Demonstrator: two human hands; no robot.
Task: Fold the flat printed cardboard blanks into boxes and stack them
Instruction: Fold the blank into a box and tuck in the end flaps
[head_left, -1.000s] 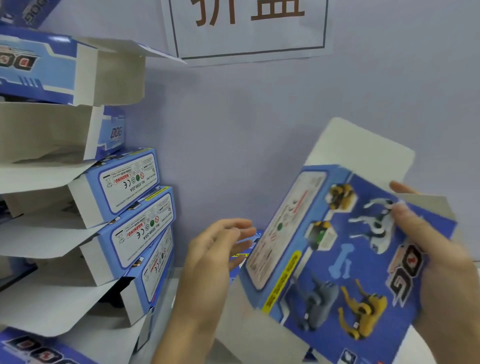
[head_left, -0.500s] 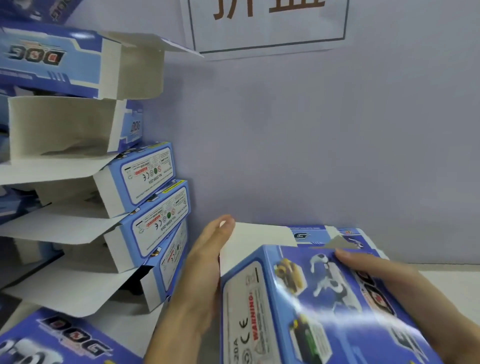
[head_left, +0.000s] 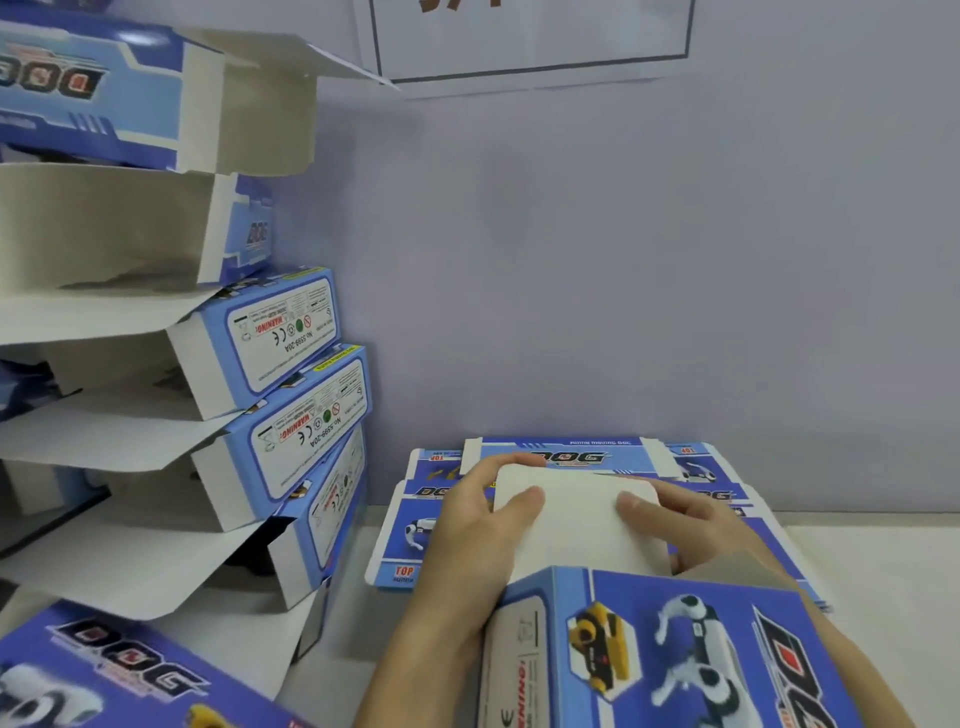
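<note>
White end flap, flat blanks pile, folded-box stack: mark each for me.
white end flap (head_left: 576, 519), head view, bare middle of the flap.
flat blanks pile (head_left: 566, 456), head view, printed top sheet near the wall.
folded-box stack (head_left: 283, 330), head view, warning-label end panel.

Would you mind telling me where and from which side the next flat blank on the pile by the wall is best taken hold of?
Probably by its near left edge, from the left. The flat blanks lie level on the table, and that corner overhangs uncovered, while the half-folded box and both hands, left hand and right hand, cover the middle.
</note>
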